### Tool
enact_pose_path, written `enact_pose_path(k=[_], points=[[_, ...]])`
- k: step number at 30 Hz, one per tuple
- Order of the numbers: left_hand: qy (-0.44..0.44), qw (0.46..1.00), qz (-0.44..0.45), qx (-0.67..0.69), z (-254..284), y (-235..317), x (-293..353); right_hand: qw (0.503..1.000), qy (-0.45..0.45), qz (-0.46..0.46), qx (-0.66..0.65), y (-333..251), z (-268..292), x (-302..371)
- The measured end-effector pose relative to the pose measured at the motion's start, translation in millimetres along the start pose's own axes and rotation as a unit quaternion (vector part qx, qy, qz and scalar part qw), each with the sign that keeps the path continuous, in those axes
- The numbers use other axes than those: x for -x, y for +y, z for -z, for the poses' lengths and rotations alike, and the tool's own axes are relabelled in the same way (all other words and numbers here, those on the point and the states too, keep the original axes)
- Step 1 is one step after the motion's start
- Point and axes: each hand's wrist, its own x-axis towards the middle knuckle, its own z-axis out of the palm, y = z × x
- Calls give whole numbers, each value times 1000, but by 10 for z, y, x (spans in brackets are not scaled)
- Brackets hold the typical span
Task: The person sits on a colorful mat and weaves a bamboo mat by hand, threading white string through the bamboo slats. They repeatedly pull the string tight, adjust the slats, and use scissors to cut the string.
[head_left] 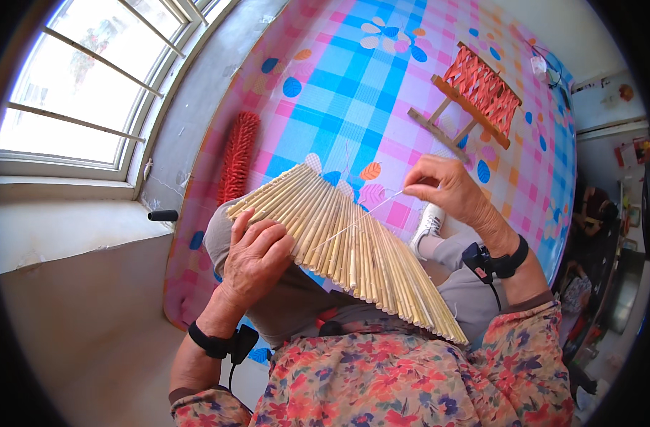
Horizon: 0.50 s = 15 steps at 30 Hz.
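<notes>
**Floral-print blouse [410, 377] nearest, white thread [368, 214] held taut over a row of slender stalks [375, 263]**

The row of straw-coloured stalks is laid slantwise across the lap of the grey trousers [474, 292], spread a little like a fan. Its left end is gripped by the left hand [257, 256], with the thumb at the edge and the fingers curled over the stalks. The thread is pinched between thumb and fingertips of the right hand [446, 186], which is raised clear of the stalks, beyond their far edge.

By judgement, the step in hand is the binding of stalks side by side, with the stitch being tightened. The next move would call for even tension to be kept while the left end is steadied, so that no stalk is twisted out of line. Whether the thread is looped around a stalk or passed through it cannot be told from this view.

Beyond, on the plaid sheet [325, 99], a red bristly brush [240, 160] and a wooden frame woven with red strips [474, 99] are seen.
</notes>
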Motion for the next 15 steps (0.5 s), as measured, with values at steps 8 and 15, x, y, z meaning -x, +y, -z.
enact_pose_path(k=[8,15], points=[[8,1000,9,2,-7,-12,6,902,23,-73,-424,-149,-205,-284],[4,1000,17,-12,-9,-16,22,864,-26,-1,-502,-332,-524,-528]])
